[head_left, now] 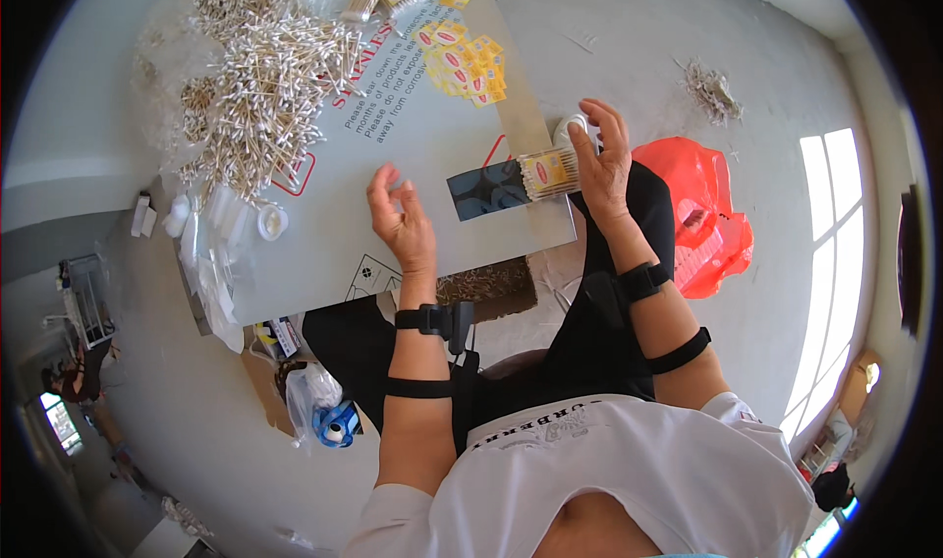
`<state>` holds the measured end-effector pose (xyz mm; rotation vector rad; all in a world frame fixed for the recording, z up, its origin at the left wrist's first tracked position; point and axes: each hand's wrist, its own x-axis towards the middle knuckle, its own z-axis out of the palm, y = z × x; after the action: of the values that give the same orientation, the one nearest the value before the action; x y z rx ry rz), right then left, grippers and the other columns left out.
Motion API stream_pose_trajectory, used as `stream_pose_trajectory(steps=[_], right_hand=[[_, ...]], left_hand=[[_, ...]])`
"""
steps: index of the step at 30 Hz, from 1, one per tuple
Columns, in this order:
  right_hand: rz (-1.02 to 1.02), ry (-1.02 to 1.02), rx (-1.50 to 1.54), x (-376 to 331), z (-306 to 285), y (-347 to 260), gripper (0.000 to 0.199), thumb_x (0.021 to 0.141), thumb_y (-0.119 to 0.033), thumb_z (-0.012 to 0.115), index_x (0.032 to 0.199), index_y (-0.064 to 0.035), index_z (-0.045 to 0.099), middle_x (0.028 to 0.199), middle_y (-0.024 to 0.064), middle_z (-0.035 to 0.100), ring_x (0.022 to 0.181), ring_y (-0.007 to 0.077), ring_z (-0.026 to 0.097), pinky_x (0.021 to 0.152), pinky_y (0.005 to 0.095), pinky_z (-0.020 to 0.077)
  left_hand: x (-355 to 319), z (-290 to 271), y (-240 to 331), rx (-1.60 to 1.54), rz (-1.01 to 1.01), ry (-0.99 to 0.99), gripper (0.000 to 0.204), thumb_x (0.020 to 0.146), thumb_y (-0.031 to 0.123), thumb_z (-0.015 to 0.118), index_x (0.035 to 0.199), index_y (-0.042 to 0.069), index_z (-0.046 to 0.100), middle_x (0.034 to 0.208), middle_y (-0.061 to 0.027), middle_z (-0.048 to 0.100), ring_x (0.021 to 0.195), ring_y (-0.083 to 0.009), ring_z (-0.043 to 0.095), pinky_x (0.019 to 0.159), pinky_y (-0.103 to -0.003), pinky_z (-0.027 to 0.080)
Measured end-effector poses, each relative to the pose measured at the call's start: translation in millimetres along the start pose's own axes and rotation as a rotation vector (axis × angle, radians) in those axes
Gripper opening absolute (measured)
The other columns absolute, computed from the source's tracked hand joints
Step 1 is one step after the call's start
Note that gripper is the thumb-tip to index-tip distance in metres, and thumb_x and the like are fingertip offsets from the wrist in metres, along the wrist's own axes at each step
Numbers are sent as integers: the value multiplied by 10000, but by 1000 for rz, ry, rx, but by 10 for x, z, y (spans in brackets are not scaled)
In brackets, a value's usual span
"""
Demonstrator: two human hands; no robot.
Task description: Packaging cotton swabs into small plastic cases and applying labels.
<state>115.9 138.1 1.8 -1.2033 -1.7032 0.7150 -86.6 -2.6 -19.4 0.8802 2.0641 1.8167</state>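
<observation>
My left hand (401, 222) hovers over the table with its fingers loosely curled and apart, holding nothing. My right hand (604, 170) is at the table's right edge, thumb and fingers apart. Just left of it lies a flat bundle of cotton swabs (537, 177) with a yellow label (552, 171); I cannot tell whether the hand touches it. A dark rectangular sheet (481, 194) sits between my hands, meeting the bundle's left end. Behind my right fingers, a round white container (567, 129) is partly hidden.
A large heap of loose swabs (270, 91) in clear plastic covers the table's (324, 214) far left. Yellow labels (462, 62) and swab bundles (363, 0) lie farther back. A small white tub (272, 223) stands at left. A red plastic bag (702, 214) is on the floor at right.
</observation>
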Motion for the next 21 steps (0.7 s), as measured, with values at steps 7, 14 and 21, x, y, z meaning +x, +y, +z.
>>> stream_pose_trajectory(steps=[7, 14, 21], right_hand=[[-15, -642, 139, 320, 1302, -842, 345, 799, -257, 730, 969, 30, 642, 857, 170, 665, 780, 284, 650, 717, 369, 517], [-270, -487, -322, 698, 2503, -1247, 343, 823, -320, 673, 1096, -113, 654, 991, 168, 615, 966, 312, 629, 815, 424, 506], [-267, -552, -333, 617, 2460, -1087, 179, 809, -190, 603, 964, -137, 676, 981, 132, 614, 973, 325, 616, 813, 432, 500]], left_hand=[[247, -604, -358, 87, 138, 116, 190, 892, 25, 604, 1082, 15, 611, 991, -29, 610, 787, -97, 551, 673, -250, 488], [200, -514, -48, 214, 24, 5, 233, 820, -11, 617, 1048, 32, 590, 946, -68, 587, 746, -181, 552, 613, -292, 480], [214, -523, -85, 221, 99, 23, 212, 826, -7, 600, 1034, 25, 583, 936, -85, 584, 722, -211, 543, 617, -308, 469]])
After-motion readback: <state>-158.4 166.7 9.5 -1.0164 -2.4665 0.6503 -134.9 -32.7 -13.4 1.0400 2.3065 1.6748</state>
